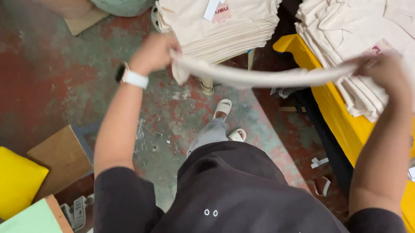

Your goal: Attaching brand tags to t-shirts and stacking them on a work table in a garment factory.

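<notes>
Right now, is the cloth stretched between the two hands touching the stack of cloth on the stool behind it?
Cannot tell. In the head view the stretched cloth crosses in front of the stack, so no gap or contact shows plainly.

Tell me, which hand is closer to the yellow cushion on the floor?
Left. The left hand is above and right of the yellow cushion; the right hand is far across the picture, by the yellow table.

open: floor (55, 77) left | blocked: bag stacks (221, 24) ahead, yellow table (347, 127) right
</notes>
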